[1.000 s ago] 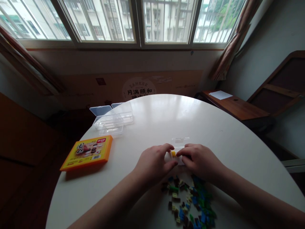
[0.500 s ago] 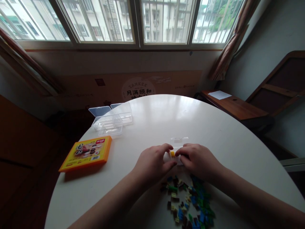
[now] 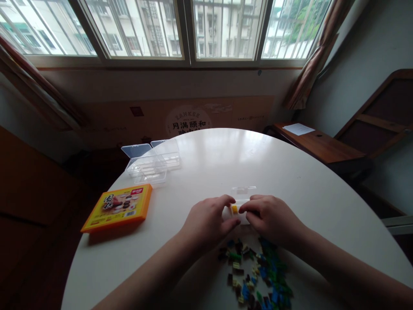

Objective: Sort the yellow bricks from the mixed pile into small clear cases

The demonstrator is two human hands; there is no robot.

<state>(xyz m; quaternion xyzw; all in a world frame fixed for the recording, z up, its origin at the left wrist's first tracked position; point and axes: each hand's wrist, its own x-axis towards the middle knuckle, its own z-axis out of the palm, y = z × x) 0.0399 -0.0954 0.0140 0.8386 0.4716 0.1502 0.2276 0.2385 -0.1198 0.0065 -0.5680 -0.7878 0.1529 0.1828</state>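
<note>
On the white table a small clear plastic box (image 3: 242, 218) with its lid (image 3: 244, 190) swung back lies between my hands. Inside it sits a small yellow block (image 3: 234, 209), perhaps several pressed together. My left hand (image 3: 206, 217) curves around the box's left end, thumb at the near side and forefinger at the far side. From the right, my right hand (image 3: 274, 215) grips the box with bent fingers; one fingertip reaches in beside the yellow block. Whether that fingertip touches the block is unclear. Loose building blocks (image 3: 271, 271) in green, blue, brown and cream lie just below the hands.
An orange-yellow flat game box (image 3: 118, 209) lies at the table's left edge. Behind it stand several open clear plastic boxes (image 3: 150, 165). The round white table (image 3: 222, 159) ends before the window wall. A wooden desk (image 3: 322, 144) with paper stands at right.
My right fingertip stays by the yellow block with barely any shift. The whole view has moved very slightly; both hands remain at the clear box.
</note>
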